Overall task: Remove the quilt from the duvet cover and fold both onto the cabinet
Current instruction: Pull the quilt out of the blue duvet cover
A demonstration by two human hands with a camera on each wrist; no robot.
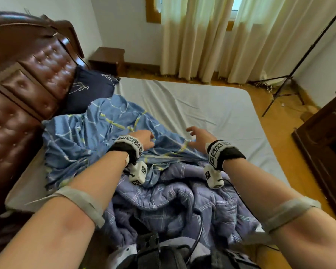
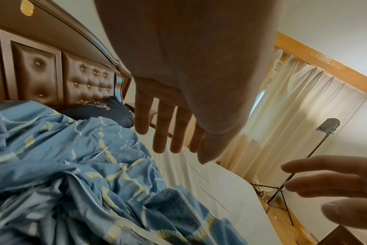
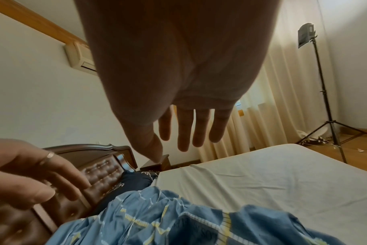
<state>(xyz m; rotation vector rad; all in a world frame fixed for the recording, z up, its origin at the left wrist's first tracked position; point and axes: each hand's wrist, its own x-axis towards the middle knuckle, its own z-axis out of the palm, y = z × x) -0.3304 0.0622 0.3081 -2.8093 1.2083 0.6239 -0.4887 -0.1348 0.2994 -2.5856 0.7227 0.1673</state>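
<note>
Across the middle of the head view, the blue duvet cover (image 1: 97,131) lies crumpled on the bed's white sheet (image 1: 202,105), running from centre toward the left of the frame. Below it, at lower centre, the lilac checked quilt (image 1: 175,202) is bunched in a heap, touching the cover's near edge. Both forearms reach up from the bottom corners. The left hand (image 1: 144,139) hovers over the cover at centre frame, fingers loosely bent and holding nothing; whether it touches the cloth cannot be told here. The right hand (image 1: 198,138), just right of centre, is spread and released above the cover's right edge. A navy pillow (image 1: 91,84) leans against the brown tufted headboard (image 1: 33,74) at the left. A dark cabinet (image 1: 330,144) stands at the right edge, a nightstand (image 1: 107,57) and cream curtains (image 1: 211,35) along the top.

Seen from the left wrist, that hand's fingers (image 2: 161,126) hang straight and relaxed at centre, clear of the duvet cover (image 2: 73,174) that fills the lower left. The right hand (image 2: 335,190) shows at lower right, fingers extended.

From the right wrist, its fingers (image 3: 184,129) point out loosely at centre, gripping nothing, above the duvet cover (image 3: 178,220) along the bottom. The left hand (image 3: 31,172), wearing a ring (image 3: 49,155), is at the left edge, fingers released.
</note>
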